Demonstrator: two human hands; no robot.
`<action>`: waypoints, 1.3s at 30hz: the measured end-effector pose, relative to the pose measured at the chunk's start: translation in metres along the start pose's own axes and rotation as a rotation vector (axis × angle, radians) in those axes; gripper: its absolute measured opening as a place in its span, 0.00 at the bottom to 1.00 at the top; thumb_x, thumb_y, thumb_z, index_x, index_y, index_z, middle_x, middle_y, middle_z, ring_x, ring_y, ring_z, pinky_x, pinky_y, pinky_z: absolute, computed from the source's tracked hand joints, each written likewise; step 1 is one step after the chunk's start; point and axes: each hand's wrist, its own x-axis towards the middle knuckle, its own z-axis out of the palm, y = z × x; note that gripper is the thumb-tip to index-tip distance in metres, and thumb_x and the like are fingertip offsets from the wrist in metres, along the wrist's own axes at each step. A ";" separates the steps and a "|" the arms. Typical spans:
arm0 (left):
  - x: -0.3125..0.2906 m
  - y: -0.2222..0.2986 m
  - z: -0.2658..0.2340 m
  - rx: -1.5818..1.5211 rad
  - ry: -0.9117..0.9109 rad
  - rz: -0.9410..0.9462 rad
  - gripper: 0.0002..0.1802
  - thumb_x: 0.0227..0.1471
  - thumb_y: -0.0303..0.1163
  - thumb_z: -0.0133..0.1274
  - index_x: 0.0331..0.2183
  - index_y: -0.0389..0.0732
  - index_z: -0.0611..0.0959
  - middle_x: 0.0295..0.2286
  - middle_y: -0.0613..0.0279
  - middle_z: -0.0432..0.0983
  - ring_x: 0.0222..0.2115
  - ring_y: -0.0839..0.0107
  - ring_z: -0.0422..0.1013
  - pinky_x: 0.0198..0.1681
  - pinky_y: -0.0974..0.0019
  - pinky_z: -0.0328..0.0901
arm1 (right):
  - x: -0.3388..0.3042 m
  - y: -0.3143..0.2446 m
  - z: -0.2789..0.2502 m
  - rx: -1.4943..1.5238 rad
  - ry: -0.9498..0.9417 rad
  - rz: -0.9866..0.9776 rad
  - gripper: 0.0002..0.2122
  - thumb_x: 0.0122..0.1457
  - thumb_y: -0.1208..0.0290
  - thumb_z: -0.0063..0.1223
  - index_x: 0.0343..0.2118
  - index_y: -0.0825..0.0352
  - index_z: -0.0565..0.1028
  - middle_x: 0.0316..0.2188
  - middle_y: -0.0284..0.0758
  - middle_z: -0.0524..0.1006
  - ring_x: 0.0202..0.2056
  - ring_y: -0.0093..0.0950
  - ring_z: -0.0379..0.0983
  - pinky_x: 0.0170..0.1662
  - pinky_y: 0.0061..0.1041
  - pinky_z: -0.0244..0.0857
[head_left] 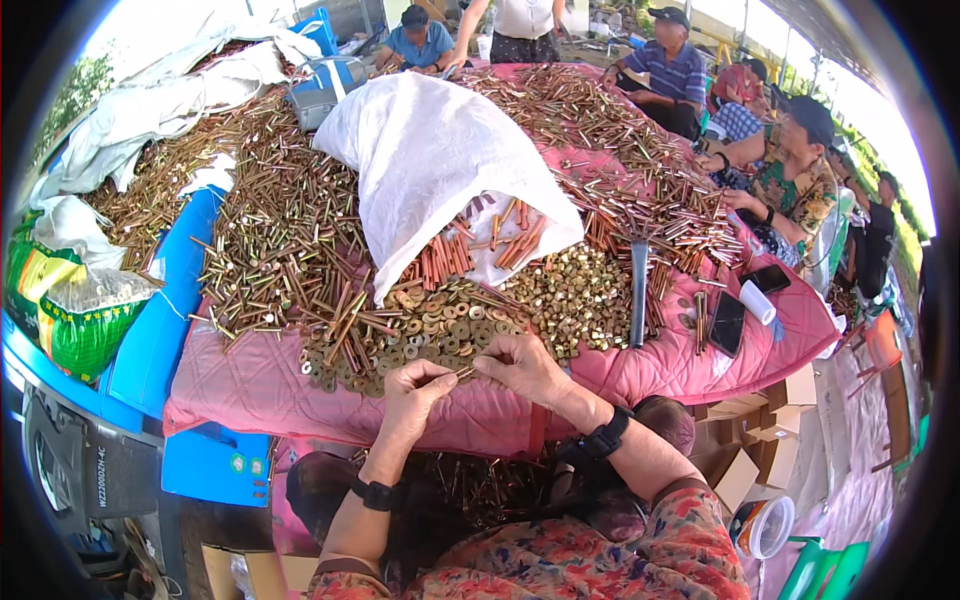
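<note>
My left hand [415, 392] and my right hand [528, 369] meet over the near edge of the heap, fingers pinched. A small brass-coloured fastener [463, 373] shows between the fingertips of both; its exact kind is mostly hidden. Just beyond lie flat round washers [440, 328] in a loose pile. Gold-coloured nuts [580, 300] are heaped to their right. A white woven sack [440, 150] lies with its mouth toward me, copper-coloured metal sleeves [446, 260] in its opening. Long bolts [270, 230] cover the left side.
A pink quilted cover [250, 370] lies under the heaps. To the right are a dark-handled tool [639, 290], a phone [726, 322] and a white cup [757, 302]. Several people sit around the far and right edges. Cardboard boxes [770, 440] stand at lower right.
</note>
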 end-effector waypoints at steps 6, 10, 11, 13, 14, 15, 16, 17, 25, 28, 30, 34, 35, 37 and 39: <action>0.000 -0.008 -0.001 0.110 -0.012 0.070 0.02 0.40 0.21 0.60 0.22 0.34 0.81 0.17 0.71 0.72 0.18 0.86 0.61 0.21 0.80 0.55 | -0.002 0.002 0.000 -0.250 0.049 -0.191 0.09 0.54 0.69 0.53 0.25 0.71 0.72 0.15 0.34 0.68 0.20 0.20 0.64 0.24 0.24 0.59; 0.001 -0.007 0.002 0.280 -0.019 0.189 0.02 0.40 0.21 0.60 0.23 0.34 0.81 0.17 0.72 0.72 0.18 0.86 0.62 0.22 0.80 0.56 | -0.002 0.008 0.001 -0.240 0.060 -0.116 0.08 0.53 0.71 0.52 0.25 0.71 0.72 0.17 0.34 0.70 0.21 0.19 0.64 0.25 0.23 0.60; 0.001 -0.007 0.003 0.252 -0.018 0.174 0.02 0.40 0.21 0.59 0.22 0.34 0.81 0.17 0.71 0.72 0.18 0.86 0.62 0.21 0.80 0.56 | -0.002 0.010 0.002 -0.227 0.062 -0.145 0.08 0.53 0.71 0.53 0.25 0.71 0.72 0.17 0.34 0.70 0.22 0.19 0.64 0.25 0.23 0.60; 0.003 -0.005 0.004 0.224 -0.022 0.162 0.02 0.40 0.21 0.59 0.22 0.34 0.81 0.17 0.70 0.72 0.17 0.86 0.62 0.21 0.81 0.55 | -0.001 0.012 0.001 -0.186 0.057 -0.161 0.06 0.52 0.73 0.53 0.26 0.71 0.72 0.19 0.32 0.71 0.23 0.18 0.65 0.27 0.21 0.61; 0.003 -0.003 0.005 0.081 -0.008 0.012 0.02 0.40 0.20 0.58 0.23 0.33 0.81 0.16 0.68 0.72 0.16 0.85 0.62 0.19 0.81 0.54 | -0.001 0.012 0.001 -0.186 0.062 -0.164 0.06 0.52 0.73 0.53 0.26 0.71 0.72 0.19 0.32 0.71 0.23 0.18 0.65 0.27 0.21 0.61; 0.004 -0.001 0.005 -0.062 0.005 -0.139 0.02 0.41 0.20 0.57 0.23 0.33 0.80 0.16 0.66 0.71 0.14 0.84 0.61 0.17 0.81 0.53 | -0.002 0.011 0.001 -0.138 0.062 -0.204 0.05 0.52 0.74 0.53 0.26 0.71 0.72 0.20 0.31 0.72 0.24 0.18 0.66 0.28 0.20 0.62; 0.005 -0.001 0.003 -0.061 0.001 -0.135 0.02 0.41 0.20 0.57 0.23 0.33 0.80 0.16 0.66 0.71 0.14 0.84 0.61 0.17 0.81 0.53 | -0.002 0.011 0.001 -0.090 0.063 -0.244 0.04 0.52 0.76 0.54 0.27 0.71 0.72 0.21 0.31 0.72 0.25 0.17 0.67 0.29 0.19 0.63; 0.006 -0.001 0.000 -0.189 -0.020 -0.238 0.03 0.41 0.20 0.57 0.24 0.32 0.79 0.16 0.64 0.70 0.13 0.84 0.59 0.15 0.80 0.51 | -0.002 0.009 0.001 -0.090 0.065 -0.249 0.04 0.52 0.76 0.54 0.27 0.71 0.72 0.21 0.31 0.72 0.25 0.17 0.67 0.29 0.19 0.63; 0.008 -0.002 0.000 -0.403 -0.055 -0.379 0.03 0.42 0.20 0.56 0.25 0.31 0.78 0.15 0.63 0.68 0.10 0.83 0.56 0.12 0.80 0.47 | -0.002 0.011 0.002 -0.100 0.088 -0.266 0.06 0.51 0.74 0.54 0.27 0.72 0.73 0.22 0.37 0.74 0.26 0.26 0.72 0.31 0.25 0.66; 0.003 -0.001 0.000 -0.232 -0.052 -0.218 0.03 0.41 0.19 0.57 0.24 0.32 0.79 0.15 0.65 0.70 0.11 0.83 0.58 0.14 0.80 0.50 | -0.004 0.006 0.002 -0.156 0.097 -0.241 0.08 0.52 0.71 0.54 0.26 0.72 0.73 0.21 0.39 0.74 0.24 0.29 0.72 0.30 0.27 0.65; 0.004 -0.001 0.003 -0.035 -0.022 -0.039 0.02 0.41 0.19 0.58 0.23 0.33 0.80 0.15 0.68 0.71 0.13 0.84 0.60 0.16 0.79 0.53 | -0.003 0.002 -0.001 -0.182 0.072 -0.184 0.10 0.52 0.69 0.53 0.25 0.73 0.74 0.21 0.40 0.74 0.24 0.30 0.71 0.29 0.29 0.64; 0.004 -0.006 0.002 0.201 -0.034 0.166 0.02 0.40 0.19 0.58 0.22 0.34 0.81 0.16 0.69 0.72 0.14 0.84 0.62 0.18 0.78 0.56 | -0.004 0.010 0.002 -0.191 0.044 -0.145 0.09 0.52 0.70 0.53 0.25 0.73 0.74 0.20 0.40 0.73 0.23 0.28 0.70 0.28 0.28 0.63; 0.004 -0.005 0.003 0.212 -0.038 0.184 0.02 0.40 0.19 0.58 0.23 0.33 0.80 0.16 0.68 0.71 0.13 0.84 0.61 0.17 0.79 0.55 | -0.005 0.011 0.004 -0.059 0.073 -0.151 0.08 0.52 0.72 0.53 0.25 0.72 0.73 0.20 0.39 0.73 0.23 0.27 0.70 0.27 0.28 0.63; 0.005 -0.001 0.004 0.221 -0.042 0.199 0.03 0.41 0.19 0.57 0.24 0.32 0.80 0.15 0.67 0.70 0.12 0.84 0.60 0.16 0.79 0.53 | -0.006 0.009 0.007 0.073 0.103 -0.154 0.06 0.51 0.74 0.53 0.26 0.72 0.73 0.20 0.39 0.73 0.22 0.27 0.70 0.27 0.28 0.63; 0.008 0.004 0.000 -0.336 -0.055 -0.358 0.03 0.43 0.20 0.55 0.25 0.31 0.78 0.14 0.64 0.68 0.10 0.83 0.56 0.13 0.80 0.49 | -0.006 0.007 0.005 -0.041 0.123 -0.301 0.03 0.51 0.77 0.54 0.27 0.71 0.73 0.23 0.34 0.73 0.27 0.20 0.68 0.29 0.23 0.63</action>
